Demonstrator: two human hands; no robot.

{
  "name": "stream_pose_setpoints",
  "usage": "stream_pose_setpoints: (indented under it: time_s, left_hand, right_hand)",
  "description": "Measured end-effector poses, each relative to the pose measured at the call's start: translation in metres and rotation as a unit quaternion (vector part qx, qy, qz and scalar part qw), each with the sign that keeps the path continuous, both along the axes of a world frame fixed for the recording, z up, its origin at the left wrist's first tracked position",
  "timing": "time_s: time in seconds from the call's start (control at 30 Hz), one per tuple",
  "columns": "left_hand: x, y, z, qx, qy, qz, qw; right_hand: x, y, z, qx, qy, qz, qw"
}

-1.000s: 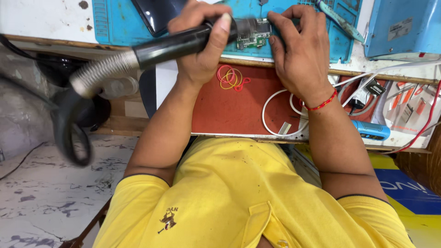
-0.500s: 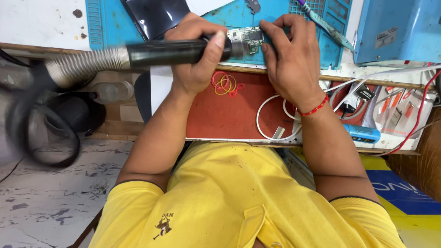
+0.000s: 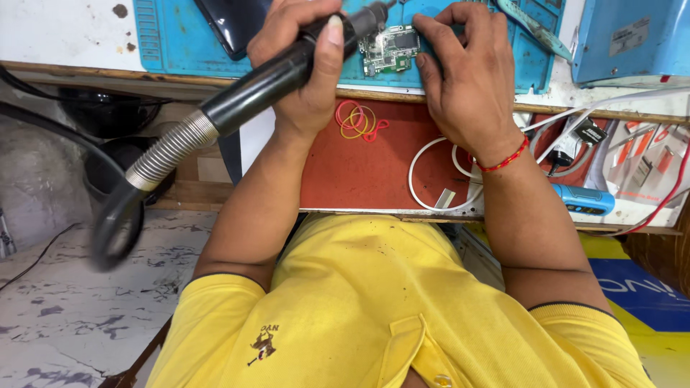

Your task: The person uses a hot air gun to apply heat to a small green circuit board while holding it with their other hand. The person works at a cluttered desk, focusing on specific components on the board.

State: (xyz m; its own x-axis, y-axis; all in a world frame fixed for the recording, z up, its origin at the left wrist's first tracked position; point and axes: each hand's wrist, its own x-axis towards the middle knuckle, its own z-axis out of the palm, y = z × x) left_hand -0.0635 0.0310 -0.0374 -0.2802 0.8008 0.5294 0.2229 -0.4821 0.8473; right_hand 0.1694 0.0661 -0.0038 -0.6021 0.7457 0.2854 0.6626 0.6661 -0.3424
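My left hand is wrapped around the black handle of a hot-air tool. Its ribbed metal collar and black hose hang down to the left. The nozzle points up and right, just above a small green circuit board. The board lies on a blue work mat at the bench edge. My right hand, with a red thread on its wrist, pinches the board's right end with its fingertips.
A dark phone body lies on the mat to the left. On the lower red mat are coloured rubber bands and a white cable. To the right are a blue box, tweezers and a blue tool.
The hot-air tool has tilted from nearly level to steep, its hose end dropping to the left. The circuit board now shows between my hands.
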Motion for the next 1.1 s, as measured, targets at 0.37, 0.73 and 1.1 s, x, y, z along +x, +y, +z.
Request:
stream_pose_setpoints:
  time_s: [0.37, 0.73, 1.1]
  left_hand:
    - [-0.0011, 0.0035, -0.0017, 0.015, 0.054, -0.093, 0.994]
    - [0.0028, 0.0041, 0.0014, -0.004, 0.032, -0.038, 0.999]
    - [0.002, 0.0048, -0.0051, 0.005, 0.016, -0.015, 1.0]
  right_hand:
    - [0.0, 0.0014, -0.0024, 0.016, -0.006, -0.005, 1.0]
    - [-0.0011, 0.0018, -0.0002, 0.003, -0.005, -0.005, 1.0]
    - [-0.0018, 0.0019, -0.0004, 0.006, -0.006, -0.014, 1.0]
